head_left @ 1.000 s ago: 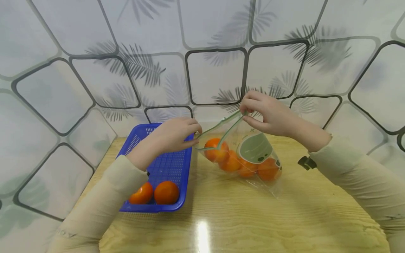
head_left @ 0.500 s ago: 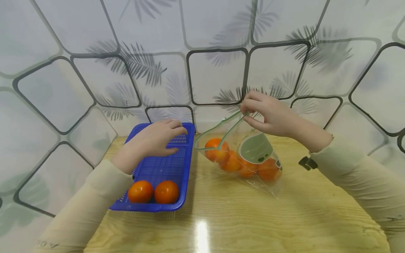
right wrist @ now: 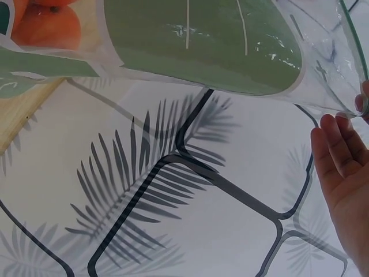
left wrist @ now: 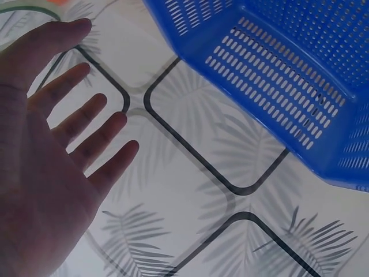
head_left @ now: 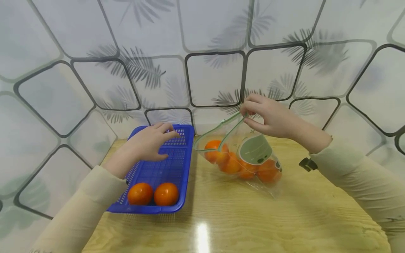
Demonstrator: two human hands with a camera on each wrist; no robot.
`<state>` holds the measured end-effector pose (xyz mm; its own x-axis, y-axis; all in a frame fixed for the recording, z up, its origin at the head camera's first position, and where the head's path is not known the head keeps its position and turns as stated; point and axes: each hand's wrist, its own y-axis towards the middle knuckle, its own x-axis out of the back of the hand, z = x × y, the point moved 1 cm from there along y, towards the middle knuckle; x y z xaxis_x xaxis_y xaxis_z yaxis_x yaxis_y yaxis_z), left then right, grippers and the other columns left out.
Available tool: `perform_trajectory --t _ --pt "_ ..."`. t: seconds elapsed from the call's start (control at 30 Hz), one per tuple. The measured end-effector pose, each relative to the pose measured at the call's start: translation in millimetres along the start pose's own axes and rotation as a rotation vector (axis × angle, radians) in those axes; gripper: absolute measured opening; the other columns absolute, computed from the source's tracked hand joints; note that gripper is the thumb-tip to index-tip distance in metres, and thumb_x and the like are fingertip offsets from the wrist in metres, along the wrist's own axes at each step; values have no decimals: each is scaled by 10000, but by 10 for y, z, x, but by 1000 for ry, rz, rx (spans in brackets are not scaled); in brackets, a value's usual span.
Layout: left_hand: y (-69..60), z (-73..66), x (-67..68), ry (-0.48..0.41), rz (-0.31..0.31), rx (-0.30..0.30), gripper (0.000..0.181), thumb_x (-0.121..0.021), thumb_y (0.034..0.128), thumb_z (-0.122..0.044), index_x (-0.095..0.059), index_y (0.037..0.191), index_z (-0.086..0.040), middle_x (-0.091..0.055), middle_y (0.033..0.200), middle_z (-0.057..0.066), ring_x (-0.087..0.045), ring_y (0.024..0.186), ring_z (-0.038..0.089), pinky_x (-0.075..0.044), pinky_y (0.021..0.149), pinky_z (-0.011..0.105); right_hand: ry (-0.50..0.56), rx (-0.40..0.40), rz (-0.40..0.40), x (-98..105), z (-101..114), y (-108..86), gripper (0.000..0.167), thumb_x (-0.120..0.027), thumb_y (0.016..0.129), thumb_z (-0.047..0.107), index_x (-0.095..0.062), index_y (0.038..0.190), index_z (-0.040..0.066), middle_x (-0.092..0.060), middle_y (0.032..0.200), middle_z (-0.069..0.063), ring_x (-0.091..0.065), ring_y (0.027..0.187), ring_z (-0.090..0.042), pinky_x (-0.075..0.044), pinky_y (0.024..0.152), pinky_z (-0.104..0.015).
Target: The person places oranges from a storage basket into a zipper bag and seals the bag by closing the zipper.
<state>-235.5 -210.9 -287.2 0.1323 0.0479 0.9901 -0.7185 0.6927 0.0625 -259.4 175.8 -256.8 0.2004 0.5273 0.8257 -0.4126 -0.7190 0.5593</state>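
In the head view, we see the left hand [head_left: 147,144] reaching over the far left part of the blue basket [head_left: 152,209], its forearm slanting in from the lower left. The palm faces down, the fingers bend slightly and the thumb stands apart; this grip is loose and holds nothing. Two orange fruits [head_left: 166,194] sit side by side at the basket's near end. The right arm comes in from the lower right, wrist raised, and the right hand [head_left: 265,114] pinches the top corner of the clear bag [head_left: 254,149] by its green rim [head_left: 235,130]. We see the bag slanting, its mouth toward the basket and its lower end on the wooden worktop [head_left: 234,218], with more orange fruits inside. A green shape with darker spots is printed on it; we cannot read any wording there.

In the left wrist view, we look at the palm: four fingers fan out, the thumb is spread and the grip is slack, with the basket well apart at the upper right.

In the right wrist view, we find the fingertips at the right edge, gripping the bag's green rim, while two fingers extend below it. The large green print shows pale lines, and fruits show at the upper left.
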Motion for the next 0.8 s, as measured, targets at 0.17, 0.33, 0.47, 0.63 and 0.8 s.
perform_trajectory --t 0.17,0.33,0.47,0.63,0.8 --pt "-76 23 -41 -5 9 18 608 -893 807 -198 -664 1367 -128 -600 1349 162 -598 1252 393 -580 981 540 -9 6 0 11 -9 -9 137 -730 931 21 -696 1048 84 -649 1031 -51 -616 879 -162 -535 742 -374" --pt "-149 54 -80 -7 3 20 639 -905 783 -197 -663 1368 -111 -602 1355 177 -597 1254 421 -556 1013 568 -6 -11 9 11 -13 -28 139 -733 933 23 -695 1052 85 -651 1040 -43 -624 882 -165 -539 746 -372" --pt "-212 77 -114 -1 -17 20 631 -908 764 -198 -674 1344 -115 -609 1348 176 -595 1259 430 -531 1037 598 -12 -9 9 11 -19 -30 146 -735 930 21 -694 1054 84 -654 1040 -42 -623 892 -151 -547 758 -377" --pt "-307 91 -148 -12 0 46 640 -915 766 -210 -672 1352 -126 -599 1391 188 -577 1292 446 -510 1069 625 -11 -7 17 12 -8 -25 146 -733 930 14 -691 1053 79 -652 1041 -47 -623 897 -157 -551 765 -382" --pt "-402 93 -179 -31 38 91 686 -929 747 -215 -663 1376 -150 -589 1405 197 -573 1291 456 -527 1039 633 -7 -8 22 9 4 -16 144 -730 931 12 -685 1052 75 -653 1040 -47 -628 908 -164 -557 778 -388"
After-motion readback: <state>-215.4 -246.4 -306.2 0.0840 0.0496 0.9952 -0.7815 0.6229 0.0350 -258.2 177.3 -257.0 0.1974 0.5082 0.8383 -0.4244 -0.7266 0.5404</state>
